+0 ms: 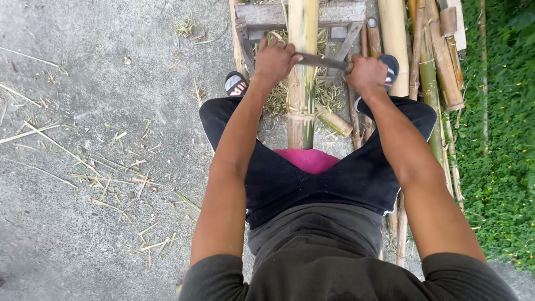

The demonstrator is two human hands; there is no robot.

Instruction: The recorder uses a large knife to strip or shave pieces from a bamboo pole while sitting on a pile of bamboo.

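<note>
Left hand (pixel 274 60) is closed in a fist around one end of a dark two-handled blade (pixel 322 61), and the right hand (pixel 366 74) is clenched on the other end, so the tool lies crosswise over a thick, pale bamboo pole (pixel 302 67). That pole runs straight away from the person between the knees, its near end resting just above a pink cushion (pixel 309 160) on the seat, its far end passing over a grey wooden frame (pixel 334 14). Both forearms are stretched forward, wrists level with each other. Black shorts (pixel 312 178) and a dark grey shirt (pixel 317 245) fill the lower middle of the view, and a black sandal (pixel 236 85) shows beside the left wrist, another partly hidden behind the right hand. Under the pole lies a heap of curled shavings (pixel 329 95). To the right, a bundle of more bamboo poles (pixel 432 72), some green and some tan, lies along the edge of a patch of green plants (pixel 499 139). To the left, the concrete ground (pixel 83 223) is scattered with thin dry slivers (pixel 106 173)
</note>
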